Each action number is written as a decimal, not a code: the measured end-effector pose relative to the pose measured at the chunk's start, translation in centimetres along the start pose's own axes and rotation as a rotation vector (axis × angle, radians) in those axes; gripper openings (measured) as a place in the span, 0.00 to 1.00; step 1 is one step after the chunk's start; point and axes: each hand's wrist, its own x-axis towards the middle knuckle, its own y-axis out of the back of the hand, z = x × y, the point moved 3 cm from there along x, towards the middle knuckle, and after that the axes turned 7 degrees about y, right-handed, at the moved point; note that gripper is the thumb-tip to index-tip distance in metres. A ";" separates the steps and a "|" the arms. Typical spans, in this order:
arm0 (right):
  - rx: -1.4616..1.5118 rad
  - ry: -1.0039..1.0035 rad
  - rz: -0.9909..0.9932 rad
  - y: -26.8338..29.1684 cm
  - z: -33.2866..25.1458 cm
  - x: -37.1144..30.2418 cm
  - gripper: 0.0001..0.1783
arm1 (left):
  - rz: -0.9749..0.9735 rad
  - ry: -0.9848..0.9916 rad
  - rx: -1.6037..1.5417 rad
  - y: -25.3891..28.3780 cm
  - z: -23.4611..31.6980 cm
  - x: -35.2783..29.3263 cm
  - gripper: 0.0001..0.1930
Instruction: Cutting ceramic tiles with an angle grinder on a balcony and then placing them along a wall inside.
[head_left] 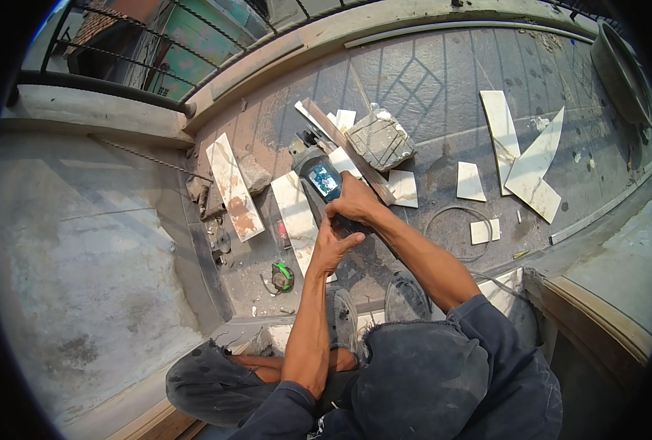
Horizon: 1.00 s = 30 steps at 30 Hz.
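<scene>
An angle grinder [312, 163] with a dark body and a blue label lies in both my hands, its head pointing away from me. My right hand [356, 202] is wrapped around the rear of its body. My left hand [331, 248] grips lower at the back end, thumb stretched to the right; its other fingers are partly hidden. Under and left of the grinder lies a long white marble-look tile strip [294, 213]. A wooden plank [373, 180] slants just right of the grinder's head, against a rough concrete block [381, 139]. The grinder's disc cannot be made out.
A green-and-black tape measure [282, 276] lies near my left foot. Another tile strip [235, 187] rests at left by rubble. Cut tiles [535, 183] lie at right, near a looped cable [443, 210]. A grey basin [622, 73] stands far right; a railing [106, 92] borders the far left.
</scene>
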 end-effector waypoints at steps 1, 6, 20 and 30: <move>-0.005 -0.011 0.028 0.5 -0.2 0.0 0.45 | -0.053 0.116 0.155 0.9 0.6 0.2 0.32; -0.099 0.022 0.164 1.4 1.2 0.7 0.46 | 0.281 0.061 0.785 5.1 2.0 4.6 0.30; -0.150 0.030 0.156 0.3 2.3 2.1 0.42 | 0.267 -0.359 1.121 6.5 -0.9 10.6 0.25; -0.145 0.051 0.176 0.0 3.3 2.0 0.40 | 0.336 -0.192 1.033 5.8 0.4 10.5 0.34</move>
